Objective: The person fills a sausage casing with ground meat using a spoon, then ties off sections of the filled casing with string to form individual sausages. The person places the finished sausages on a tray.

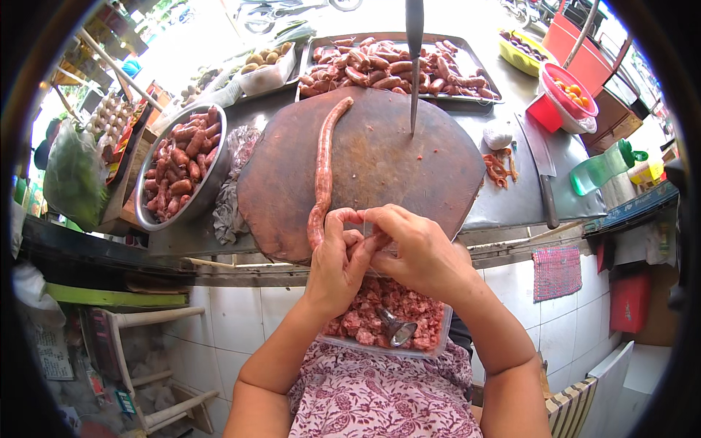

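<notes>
the left hand [337,255] and the right hand [415,248] meet at the near edge of the round wooden board [394,175], fingertips against fingertips. the left hand's thumb and fingers are drawn together in a pinch, and the right hand's are bunched the same way; just what sits between the tips is hidden, so i cannot tell what either one is clamped on. the long sausage [327,153] lies on the board ahead of the left hand, its near end running down against that hand's knuckles and its far end bending slightly to the right. right below both hands is a clear tub [445,328] of minced meat [358,314], with a metal funnel [398,331] lying on the meat under the right hand. ahead of the right hand a knife [415,87] stands upright, tip down on the board. beyond it, a metal tray [499,95] holds a heap of sausages [394,69]. well off to the left of the left hand is a metal bowl [212,193] of short sausages [182,164]. out to the right of the right hand lie a cleaver [537,150] and a green bottle [595,173].
</notes>
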`<action>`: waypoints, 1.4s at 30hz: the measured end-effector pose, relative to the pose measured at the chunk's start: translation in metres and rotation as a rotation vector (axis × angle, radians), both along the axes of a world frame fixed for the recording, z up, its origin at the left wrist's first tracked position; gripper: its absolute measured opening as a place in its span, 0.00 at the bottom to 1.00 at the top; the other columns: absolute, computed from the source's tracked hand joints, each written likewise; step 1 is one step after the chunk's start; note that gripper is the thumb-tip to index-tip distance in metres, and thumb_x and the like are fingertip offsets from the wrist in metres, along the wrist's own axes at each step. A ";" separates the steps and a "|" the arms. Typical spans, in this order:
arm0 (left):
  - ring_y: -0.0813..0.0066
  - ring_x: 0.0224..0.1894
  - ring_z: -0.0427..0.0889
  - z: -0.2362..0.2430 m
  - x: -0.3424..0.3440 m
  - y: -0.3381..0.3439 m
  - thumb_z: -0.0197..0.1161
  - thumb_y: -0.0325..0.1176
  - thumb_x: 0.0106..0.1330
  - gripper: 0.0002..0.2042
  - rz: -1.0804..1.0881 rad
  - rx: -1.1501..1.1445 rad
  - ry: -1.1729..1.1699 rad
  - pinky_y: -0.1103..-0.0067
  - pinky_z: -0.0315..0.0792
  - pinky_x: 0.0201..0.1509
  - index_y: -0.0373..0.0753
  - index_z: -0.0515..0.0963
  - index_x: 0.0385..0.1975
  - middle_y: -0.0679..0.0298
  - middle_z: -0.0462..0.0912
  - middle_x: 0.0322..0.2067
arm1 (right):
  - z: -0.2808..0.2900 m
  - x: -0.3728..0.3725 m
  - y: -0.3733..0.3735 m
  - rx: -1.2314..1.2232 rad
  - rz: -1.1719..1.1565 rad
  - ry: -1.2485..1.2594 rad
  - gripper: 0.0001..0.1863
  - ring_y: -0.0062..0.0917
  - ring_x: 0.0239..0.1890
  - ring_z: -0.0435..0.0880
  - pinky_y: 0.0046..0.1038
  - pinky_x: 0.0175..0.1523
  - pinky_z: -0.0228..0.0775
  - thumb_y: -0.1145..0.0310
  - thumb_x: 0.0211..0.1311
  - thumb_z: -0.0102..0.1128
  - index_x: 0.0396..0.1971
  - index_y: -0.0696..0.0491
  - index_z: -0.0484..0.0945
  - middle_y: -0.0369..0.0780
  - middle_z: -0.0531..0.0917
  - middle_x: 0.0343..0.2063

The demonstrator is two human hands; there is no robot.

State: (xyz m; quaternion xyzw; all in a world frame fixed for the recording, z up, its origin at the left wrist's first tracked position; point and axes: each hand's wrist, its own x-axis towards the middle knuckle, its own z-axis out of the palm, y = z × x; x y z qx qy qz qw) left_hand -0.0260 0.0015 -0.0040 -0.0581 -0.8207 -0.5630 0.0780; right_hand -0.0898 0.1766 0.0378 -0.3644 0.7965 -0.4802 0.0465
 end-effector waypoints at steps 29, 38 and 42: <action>0.87 0.39 0.76 0.029 -0.033 -0.040 0.64 0.35 0.73 0.14 -0.708 0.543 -0.487 0.85 0.73 0.45 0.29 0.82 0.49 0.70 0.83 0.37 | 0.027 0.000 0.019 0.019 0.230 0.377 0.09 0.38 0.40 0.76 0.36 0.49 0.71 0.77 0.47 0.65 0.29 0.57 0.75 0.42 0.76 0.32; 0.85 0.40 0.77 0.039 -0.021 -0.018 0.62 0.34 0.74 0.13 -0.624 0.485 -0.520 0.84 0.73 0.43 0.29 0.81 0.49 0.66 0.85 0.39 | 0.015 -0.016 0.033 -0.109 0.312 0.176 0.15 0.35 0.43 0.77 0.32 0.52 0.72 0.79 0.45 0.71 0.36 0.54 0.82 0.40 0.78 0.36; 0.86 0.41 0.78 0.038 -0.018 -0.012 0.58 0.30 0.76 0.10 -0.531 0.522 -0.532 0.86 0.72 0.45 0.30 0.80 0.48 0.68 0.84 0.41 | -0.001 -0.013 0.036 -0.293 0.205 -0.238 0.15 0.27 0.47 0.80 0.27 0.50 0.74 0.79 0.58 0.67 0.46 0.54 0.84 0.38 0.81 0.42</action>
